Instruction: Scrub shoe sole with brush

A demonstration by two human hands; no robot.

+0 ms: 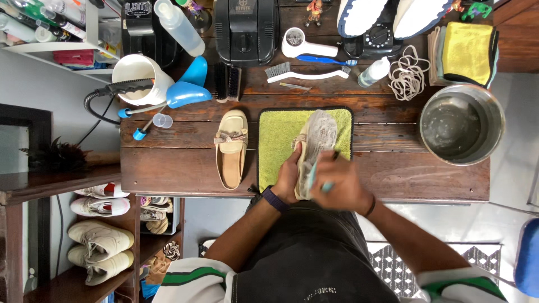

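A beige flat shoe (pixel 316 141), turned sole up and covered in foam, rests over a green cloth mat (pixel 278 140) on the wooden table (pixel 393 168). My left hand (pixel 288 178) grips the shoe at its near end. My right hand (pixel 337 184) is blurred and closed on a small brush with a pale blue handle (pixel 314 175), held against the shoe's side. The matching beige shoe (pixel 231 147) lies upright just left of the mat.
A steel bowl of murky water (pixel 461 124) stands at the right. At the back lie a white brush (pixel 306 73), a black brush (pixel 227 83), bottles, laces (pixel 408 74), folded cloths (pixel 466 51) and white sneakers. A shoe rack (pixel 101 247) stands at lower left.
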